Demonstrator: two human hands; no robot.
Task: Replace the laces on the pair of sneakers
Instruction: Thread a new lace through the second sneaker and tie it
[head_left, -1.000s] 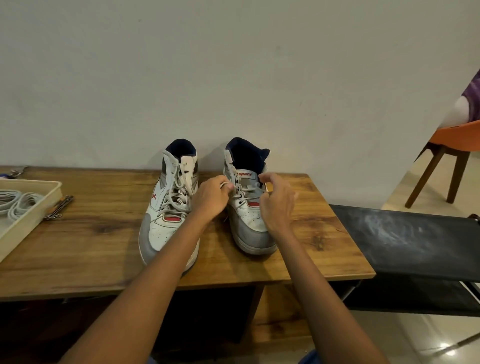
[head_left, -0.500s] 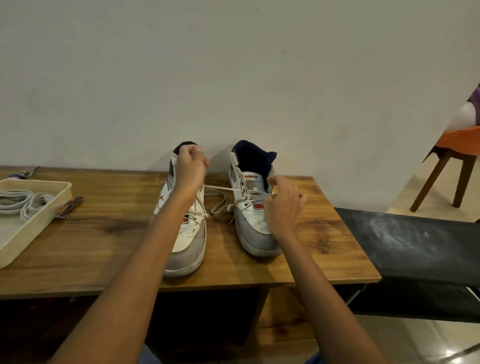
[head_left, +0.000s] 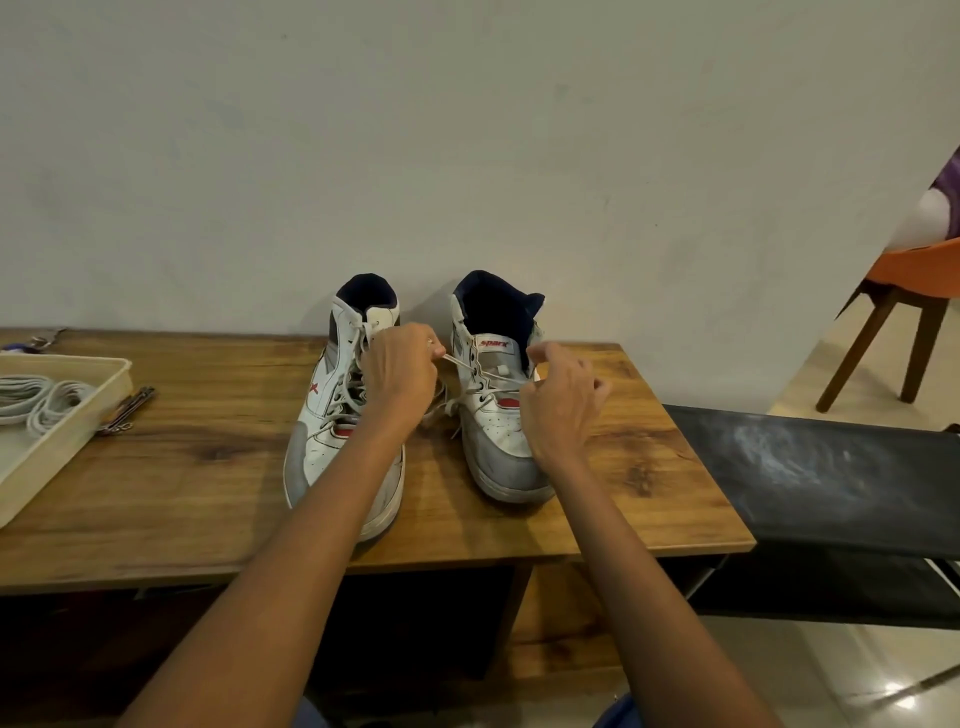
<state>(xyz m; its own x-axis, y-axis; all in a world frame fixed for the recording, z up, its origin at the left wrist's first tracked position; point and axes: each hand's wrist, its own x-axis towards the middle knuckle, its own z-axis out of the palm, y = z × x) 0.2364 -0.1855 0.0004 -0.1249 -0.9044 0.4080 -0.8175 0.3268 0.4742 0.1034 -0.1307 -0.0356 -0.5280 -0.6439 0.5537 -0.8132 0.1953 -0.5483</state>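
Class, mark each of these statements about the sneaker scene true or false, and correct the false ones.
1. The left hand pinches a lace of the right sneaker. True.
2. The left sneaker has no laces. False: it is laced.
3. The tray holds coiled laces. True.
4. Both sneakers stand on the floor. False: they stand on the wooden table.

Plain wall (head_left: 467, 130), wooden table (head_left: 208, 467)
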